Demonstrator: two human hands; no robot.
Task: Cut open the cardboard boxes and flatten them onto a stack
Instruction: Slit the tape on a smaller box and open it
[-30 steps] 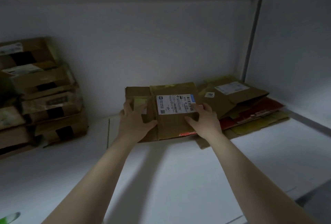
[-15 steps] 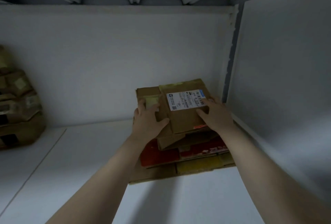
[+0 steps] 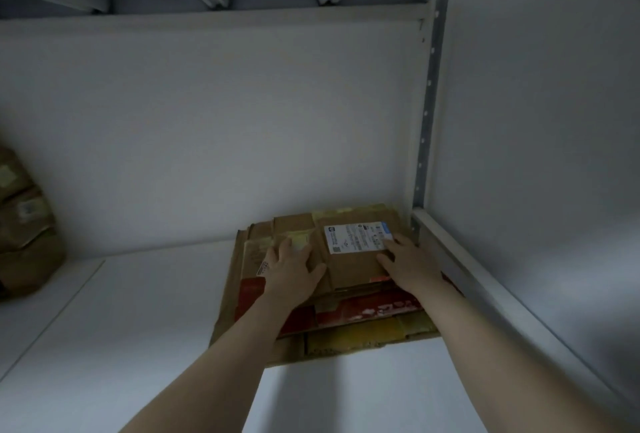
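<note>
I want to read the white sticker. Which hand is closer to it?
Right hand: fingertips touch the white sticker, at its right edge. Left hand rests flat on the flattened box further left, apart from it.

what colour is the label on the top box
White label with a blue corner; head view.
</note>
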